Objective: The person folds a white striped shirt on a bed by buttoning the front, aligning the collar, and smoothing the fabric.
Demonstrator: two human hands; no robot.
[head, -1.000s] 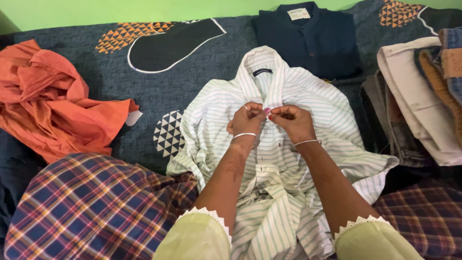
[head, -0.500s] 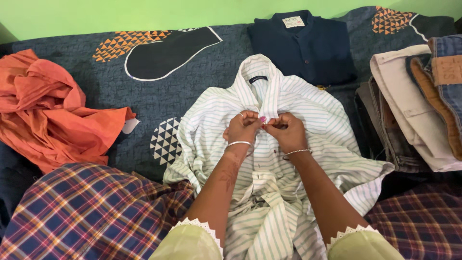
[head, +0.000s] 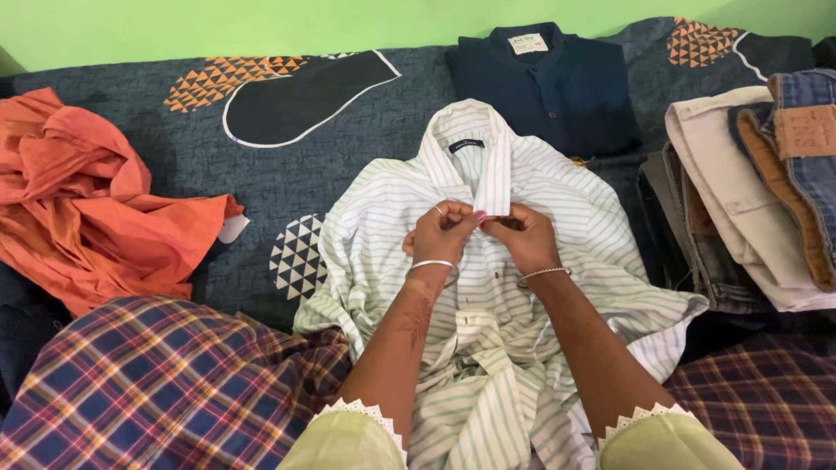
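Striped shirt (head: 531, 287), white with thin green lines, soft woven cotton by the look, spread front-up on a dark blue bedcover (head: 348, 174) and draped toward the lap, collar (head: 466, 144) at the far end, sleeves rumpled out to both sides. Left hand (head: 442, 233) and right hand (head: 521, 237) side by side, fingertips meeting, both pinching the button placket (head: 494, 187) just below the collar; ring on one left finger, silver bangle on the left wrist, thin chain bracelet on the right. Button itself hidden under the fingertips, so impossible to tell whether fastened or undone. Pale green sleeves with white lace cuffs (head: 361, 413) at the bottom edge, cut off by the frame. Bedcover printed with orange and white triangle patches and a black outlined shape. Crumpled orange cloth (head: 96, 209) heaped well to the left, its kind hard to make out. Navy buttoned shirt (head: 544, 91) lying flat just beyond the collar, touching or nearly so. Stack of folded trousers (head: 740, 191) at the right, beige and grey with blue denim on top, partly cut off. Plaid blanket (head: 157, 383) in dark blue, red and yellow across the near edge, under the shirt's hem.
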